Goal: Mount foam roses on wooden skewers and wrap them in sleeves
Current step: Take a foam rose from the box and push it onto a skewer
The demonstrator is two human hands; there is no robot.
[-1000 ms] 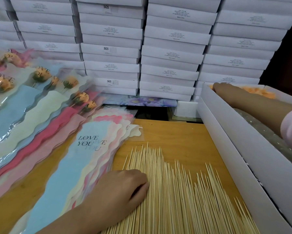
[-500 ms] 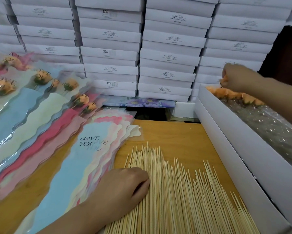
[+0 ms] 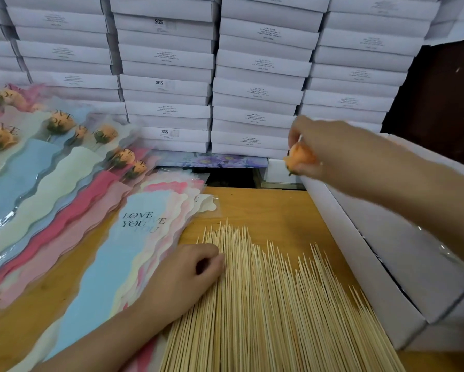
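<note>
My right hand (image 3: 333, 150) hovers above the near corner of the open white box (image 3: 373, 245) and grips an orange foam rose (image 3: 300, 157) by its fingertips. Down on the table, my left hand (image 3: 188, 273) rests at the left edge of the spread pile of wooden skewers (image 3: 279, 304); its curled fingers pinch a skewer there. A stack of empty pastel sleeves (image 3: 112, 264) printed "LOVE YOU" lies just left of that hand. Several finished roses in sleeves (image 3: 56, 127) are fanned out at the far left.
Stacks of shut white boxes (image 3: 260, 89) form a wall behind the wooden table (image 3: 265, 208). The open box along the right side is lined with clear plastic. A flat floral packet (image 3: 220, 161) lies at the foot of the stacks.
My right hand has lifted out of the open box and moved left and toward me, carrying an orange rose. My left hand has stayed on the skewers.
</note>
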